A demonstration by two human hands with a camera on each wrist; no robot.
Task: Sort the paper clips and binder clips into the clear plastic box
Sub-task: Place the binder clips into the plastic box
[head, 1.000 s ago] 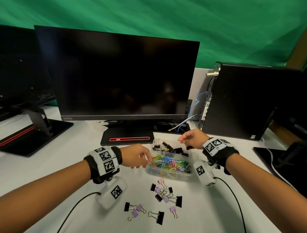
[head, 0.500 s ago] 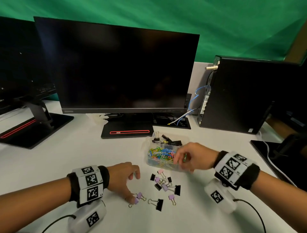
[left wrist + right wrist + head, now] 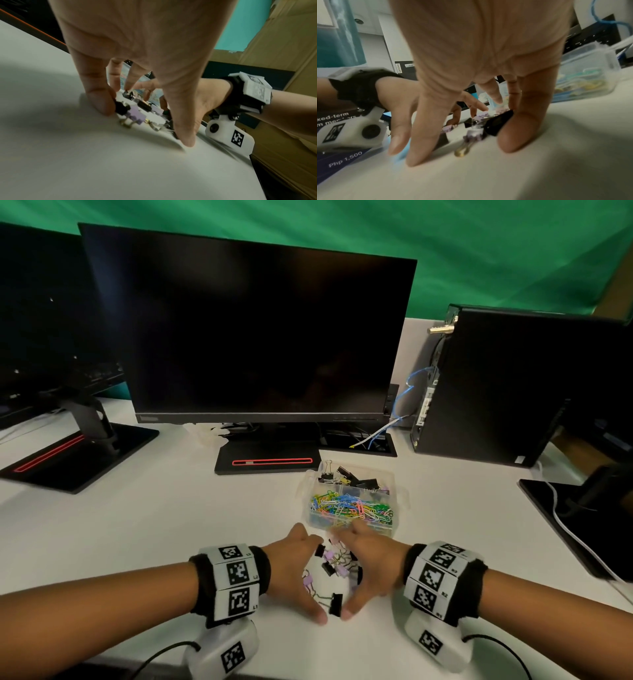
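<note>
Head view, lower centre: left hand (image 3: 291,573) and right hand (image 3: 371,568) set down on white desk (image 3: 154,525), palms facing each other, cupped round a loose pile of binder clips (image 3: 337,565). Fingers of both spread and mostly straight, tips down on desk; nothing pinched or curled round. Thumbs nearly meeting at lower edge of pile, w/ one black binder clip (image 3: 335,604) between them.

Left wrist view: pinky tip (image 3: 102,104) on desk just beside a black clip; lilac clip (image 3: 135,116) next to it, centre frame. Thumb tip (image 3: 187,139) planted on desk. Other fingers reach down toward pile; contact w/ clips unclear, blurred.

Right wrist view: pinky (image 3: 520,128) pressed against black clip (image 3: 496,124), centre right. Lilac clip w/ wire handles (image 3: 471,138) lying just below it. Thumb (image 3: 423,135) down on desk at lower centre.

Clear plastic box (image 3: 352,501) just above hands in head view, centre right, near them but not touching. Near compartment full of coloured paper clips (image 3: 352,506); far compartment holds black binder clips (image 3: 356,479).

Surroundings: dark monitor (image 3: 257,330) upper centre, second monitor upper left, black PC tower (image 3: 513,392) upper right. Tagged bands on both wrists.
</note>
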